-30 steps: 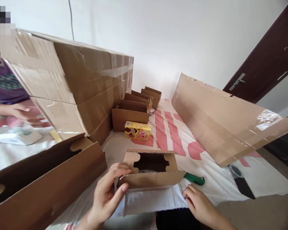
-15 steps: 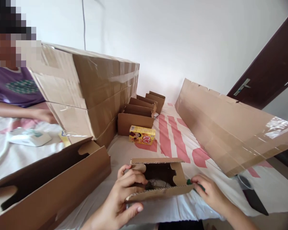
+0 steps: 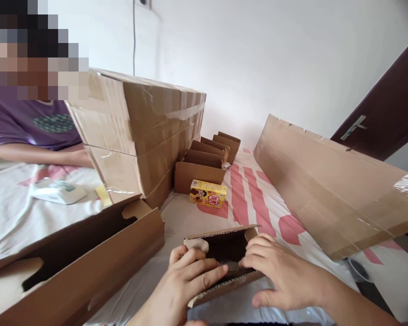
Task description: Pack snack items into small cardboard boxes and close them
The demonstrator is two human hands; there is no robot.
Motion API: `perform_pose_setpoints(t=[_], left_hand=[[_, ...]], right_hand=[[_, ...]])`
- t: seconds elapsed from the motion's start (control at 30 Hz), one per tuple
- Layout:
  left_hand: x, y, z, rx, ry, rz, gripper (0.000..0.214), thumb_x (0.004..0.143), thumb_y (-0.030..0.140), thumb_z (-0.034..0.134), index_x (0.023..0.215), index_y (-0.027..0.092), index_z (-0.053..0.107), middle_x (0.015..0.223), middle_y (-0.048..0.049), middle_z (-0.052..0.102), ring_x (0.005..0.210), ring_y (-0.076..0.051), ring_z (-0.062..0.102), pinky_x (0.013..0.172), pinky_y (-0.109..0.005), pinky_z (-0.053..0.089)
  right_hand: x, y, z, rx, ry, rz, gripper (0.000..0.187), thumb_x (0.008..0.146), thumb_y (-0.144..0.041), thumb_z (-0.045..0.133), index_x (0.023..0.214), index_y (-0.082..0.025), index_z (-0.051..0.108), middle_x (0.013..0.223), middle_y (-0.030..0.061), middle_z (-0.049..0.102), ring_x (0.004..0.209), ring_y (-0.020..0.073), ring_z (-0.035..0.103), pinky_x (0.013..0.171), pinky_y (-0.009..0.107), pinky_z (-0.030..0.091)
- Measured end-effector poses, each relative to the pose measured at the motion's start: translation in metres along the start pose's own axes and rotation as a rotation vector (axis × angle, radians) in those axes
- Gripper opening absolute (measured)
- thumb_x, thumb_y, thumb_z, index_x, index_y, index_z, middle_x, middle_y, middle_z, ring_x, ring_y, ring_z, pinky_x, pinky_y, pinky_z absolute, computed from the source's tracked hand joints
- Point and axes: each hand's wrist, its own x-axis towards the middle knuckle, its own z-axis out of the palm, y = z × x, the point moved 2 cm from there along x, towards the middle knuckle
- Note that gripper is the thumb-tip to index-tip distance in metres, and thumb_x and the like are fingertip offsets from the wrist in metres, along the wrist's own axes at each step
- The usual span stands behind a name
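Note:
A small open cardboard box [image 3: 224, 242] sits on the white and pink cloth right in front of me. My left hand [image 3: 187, 280] grips its near left side, fingers curled over the front flap. My right hand [image 3: 279, 276] rests on the box's right side, fingers bent over the opening and thumb below the flap. The inside of the box is dark and mostly hidden by my fingers. A green-handled tool seen earlier is out of sight.
A long open carton [image 3: 78, 267] lies at my left. Stacked taped cartons [image 3: 139, 131] stand behind it. Several small folded boxes [image 3: 204, 165] and a yellow packet [image 3: 208, 193] lie further back. A flat cardboard sheet [image 3: 329, 181] leans at right. Another person in purple [image 3: 30, 131] sits at left.
My right hand moved from the cloth, reached the green-handled tool beside the box, then came onto the box opening. The left hand shifted along the front flap. The view tilted up.

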Motion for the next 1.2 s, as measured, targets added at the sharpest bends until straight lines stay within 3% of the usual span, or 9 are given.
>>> perform_pose_setpoints(t=[0.1, 0.27, 0.4, 0.47, 0.6, 0.8, 0.9, 1.03, 1.2], left_hand=[[-0.001, 0.003, 0.001, 0.004, -0.03, 0.027, 0.058, 0.088, 0.068, 0.039, 0.118, 0.026, 0.067, 0.097, -0.0108, 0.068, 0.098, -0.03, 0.057, 0.095, -0.045, 0.036], [-0.009, 0.007, -0.005, 0.052, 0.285, -0.08, 0.058, 0.09, 0.069, 0.03, 0.094, 0.024, 0.067, 0.083, -0.0082, 0.06, 0.082, -0.026, 0.055, 0.099, -0.051, 0.033], [-0.016, 0.005, -0.008, 0.158, 0.388, 0.046, 0.036, 0.089, 0.054, 0.048, 0.072, 0.025, 0.059, 0.069, -0.004, 0.057, 0.071, -0.023, 0.054, 0.09, -0.048, 0.039], [-0.019, 0.005, -0.005, 0.282, 0.427, 0.129, 0.033, 0.086, 0.052, 0.057, 0.068, 0.025, 0.057, 0.067, -0.0028, 0.059, 0.07, -0.023, 0.056, 0.089, -0.048, 0.039], [-0.025, 0.013, 0.009, 0.436, 0.551, 0.119, 0.041, 0.089, 0.056, 0.052, 0.063, 0.024, 0.054, 0.063, -0.0009, 0.062, 0.068, -0.022, 0.061, 0.09, -0.048, 0.037], [-0.023, 0.034, 0.034, 0.445, 0.475, 0.118, 0.033, 0.096, 0.022, 0.042, 0.066, 0.025, 0.056, 0.064, 0.0023, 0.068, 0.069, -0.018, 0.064, 0.095, -0.046, 0.036], [-0.02, 0.034, 0.036, 0.438, 0.425, 0.109, 0.024, 0.092, 0.029, 0.051, 0.069, 0.026, 0.057, 0.066, 0.0014, 0.067, 0.073, -0.02, 0.063, 0.097, -0.047, 0.034], [-0.013, 0.028, 0.032, 0.459, 0.414, 0.243, 0.028, 0.083, 0.049, 0.064, 0.069, 0.025, 0.059, 0.069, -0.0001, 0.064, 0.076, -0.021, 0.06, 0.101, -0.047, 0.032], [-0.004, 0.026, 0.035, 0.315, 0.472, 0.2, 0.022, 0.089, 0.036, 0.056, 0.072, 0.022, 0.059, 0.078, -0.0038, 0.064, 0.085, -0.022, 0.058, 0.097, -0.046, 0.036]], right_hand=[[-0.011, -0.005, -0.001, -0.037, -0.012, 0.017, 0.049, 0.076, -0.06, 0.072, 0.108, -0.023, 0.068, 0.1, 0.0071, 0.063, 0.101, 0.027, 0.052, 0.094, 0.043, 0.04], [-0.03, -0.006, -0.004, 0.003, 0.051, -0.017, 0.054, 0.084, -0.072, 0.051, 0.088, -0.021, 0.068, 0.088, 0.0061, 0.059, 0.087, 0.0229, 0.051, 0.078, 0.036, 0.04], [-0.043, -0.002, -0.003, -0.005, 0.104, -0.052, 0.065, 0.09, -0.074, 0.029, 0.079, -0.022, 0.066, 0.075, 0.0056, 0.056, 0.076, 0.0214, 0.049, 0.07, 0.036, 0.037], [-0.049, -0.002, -0.003, -0.052, 0.1, -0.057, 0.063, 0.091, -0.072, 0.029, 0.077, -0.023, 0.067, 0.07, 0.0048, 0.055, 0.071, 0.0207, 0.049, 0.069, 0.036, 0.036], [-0.055, -0.002, -0.004, -0.145, 0.07, 0.014, 0.046, 0.093, -0.062, 0.045, 0.093, -0.023, 0.069, 0.068, 0.0037, 0.06, 0.068, 0.02, 0.054, 0.064, 0.033, 0.037], [-0.043, -0.004, 0.002, -0.423, 0.08, 0.182, 0.027, 0.086, -0.032, 0.07, 0.112, -0.025, 0.065, 0.08, 0.0024, 0.07, 0.071, 0.0229, 0.064, 0.063, 0.034, 0.039], [-0.022, -0.013, 0.011, -0.542, 0.027, 0.086, 0.02, 0.085, -0.017, 0.066, 0.105, -0.021, 0.066, 0.082, 0.0041, 0.07, 0.073, 0.0238, 0.064, 0.063, 0.035, 0.04], [0.009, -0.016, 0.02, -0.525, -0.09, 0.043, 0.01, 0.084, -0.027, 0.068, 0.09, -0.019, 0.067, 0.082, 0.0053, 0.071, 0.076, 0.0249, 0.066, 0.065, 0.035, 0.043], [0.023, 0.008, 0.038, -0.627, -0.17, 0.07, 0.017, 0.081, -0.004, 0.056, 0.081, -0.013, 0.071, 0.077, 0.0103, 0.073, 0.071, 0.0241, 0.066, 0.062, 0.033, 0.041]])
